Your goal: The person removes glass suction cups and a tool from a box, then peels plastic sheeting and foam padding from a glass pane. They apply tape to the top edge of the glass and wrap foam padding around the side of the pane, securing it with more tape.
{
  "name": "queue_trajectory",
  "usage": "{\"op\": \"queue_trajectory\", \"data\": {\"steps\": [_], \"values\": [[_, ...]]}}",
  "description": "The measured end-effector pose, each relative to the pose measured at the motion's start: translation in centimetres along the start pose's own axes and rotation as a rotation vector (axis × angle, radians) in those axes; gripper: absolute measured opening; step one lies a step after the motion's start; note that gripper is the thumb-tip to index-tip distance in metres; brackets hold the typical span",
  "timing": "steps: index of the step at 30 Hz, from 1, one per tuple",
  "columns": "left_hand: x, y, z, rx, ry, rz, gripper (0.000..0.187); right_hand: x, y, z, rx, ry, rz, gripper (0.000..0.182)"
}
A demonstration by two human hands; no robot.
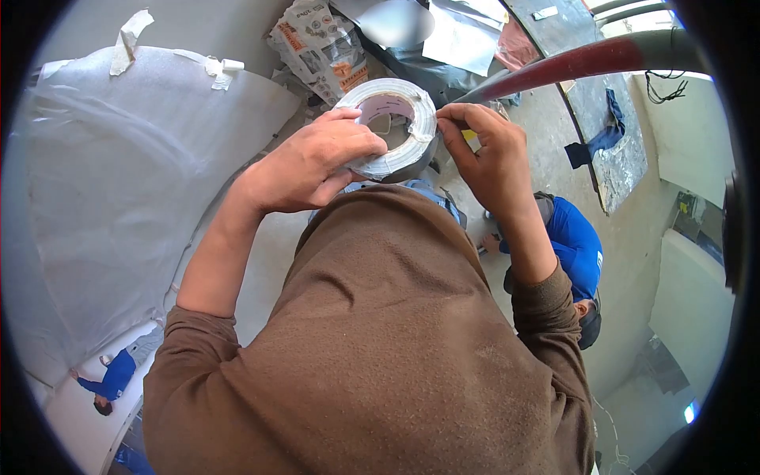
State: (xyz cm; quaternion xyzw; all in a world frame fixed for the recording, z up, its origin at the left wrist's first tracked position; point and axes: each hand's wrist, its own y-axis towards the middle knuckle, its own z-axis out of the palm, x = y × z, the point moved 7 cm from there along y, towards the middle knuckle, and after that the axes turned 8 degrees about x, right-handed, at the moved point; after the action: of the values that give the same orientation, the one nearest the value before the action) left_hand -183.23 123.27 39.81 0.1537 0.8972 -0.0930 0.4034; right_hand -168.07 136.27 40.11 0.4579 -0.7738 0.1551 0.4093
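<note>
A wide roll of silvery tape [423,119] is held up in front of my chest, its round hole facing me. My left hand [321,158] grips the roll's left side, with fingers reaching into the hole. At the roll's right edge, my right hand [495,154] has its thumb and index finger pinched together close to the tape. Whatever lies between those fingertips is too small to make out.
Plastic sheeting [142,158] covers the left side. Printed bags [321,47] and papers lie beyond the roll. A red pole [570,71] crosses the upper right. One person in blue [574,241] crouches at right; another [119,376] is at lower left.
</note>
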Motion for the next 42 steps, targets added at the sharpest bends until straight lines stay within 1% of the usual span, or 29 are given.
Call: {"op": "queue_trajectory", "data": {"steps": [5,8,11,14,17,19,22,26,28,29,31,32,33,34,36,37,40,42], "values": [[0.2,-0.1,0.2,-0.009,-0.026,0.008,0.039,0.1,0.0,0.8,-0.075,-0.089,0.009,0.012],[0.9,-0.5,0.1,-0.005,-0.077,-0.045,0.039,-2.2,-0.3,1.5,-0.052,0.284,0.253,0.012],[1.3,-0.8,0.0,-0.005,-0.078,-0.096,0.041,-2.3,-0.8,1.5,0.003,0.352,0.268,0.012],[1.4,-0.7,0.2,0.002,-0.048,-0.075,0.041,-0.9,-0.3,0.9,0.011,0.135,0.144,0.012],[0.7,-0.4,-0.1,0.011,0.006,-0.044,0.041,-0.5,-0.1,0.8,0.025,0.011,0.083,0.012],[0.4,-0.1,0.0,0.041,0.045,-0.014,0.041,-0.2,0.0,0.9,0.025,-0.039,0.044,0.011],[-0.6,0.1,-0.3,0.025,0.146,0.026,0.041,-0.1,0.2,0.9,0.041,-0.117,0.013,0.01],[-0.3,0.1,-0.8,0.023,0.046,0.045,0.041,-0.6,0.6,0.7,0.073,-0.149,0.008,0.01],[0.1,0.1,-1.2,-0.005,-0.026,0.068,0.041,-2.8,0.4,0.6,0.126,0.131,0.172,0.009],[0.6,0.1,-1.2,0.017,-0.167,0.019,0.04,-3.7,0.2,0.9,0.15,0.272,0.252,0.009],[1.4,0.2,-1.1,0.057,-0.445,-0.076,0.039,-5.0,-0.4,1.4,0.076,0.704,0.328,0.014],[1.6,0.1,-1.2,0.064,-0.475,-0.078,0.039,-5.5,-0.7,1.6,0.035,0.919,0.366,0.017],[1.8,0.0,-1.2,0.074,-0.507,-0.078,0.039,-5.4,-0.8,1.6,0.056,0.992,0.39,0.024],[2.0,0.0,-1.0,0.085,-0.539,-0.079,0.038,-5.1,-0.9,1.4,0.069,0.877,0.381,0.023],[2.2,0.1,-0.8,0.083,-0.43,-0.07,0.039,-4.2,-0.9,1.5,0.095,0.653,0.364,0.023],[2.2,0.2,-0.8,0.081,-0.372,-0.063,0.039,-3.5,-0.8,1.4,0.098,0.494,0.327,0.023],[2.1,0.3,-0.8,0.086,-0.259,-0.026,0.04,-4.0,-0.9,1.8,0.028,0.437,0.352,0.022],[1.7,0.3,-1.2,0.093,-0.214,0.009,0.04,-3.5,-0.9,1.8,0.033,0.378,0.35,0.018]]}}
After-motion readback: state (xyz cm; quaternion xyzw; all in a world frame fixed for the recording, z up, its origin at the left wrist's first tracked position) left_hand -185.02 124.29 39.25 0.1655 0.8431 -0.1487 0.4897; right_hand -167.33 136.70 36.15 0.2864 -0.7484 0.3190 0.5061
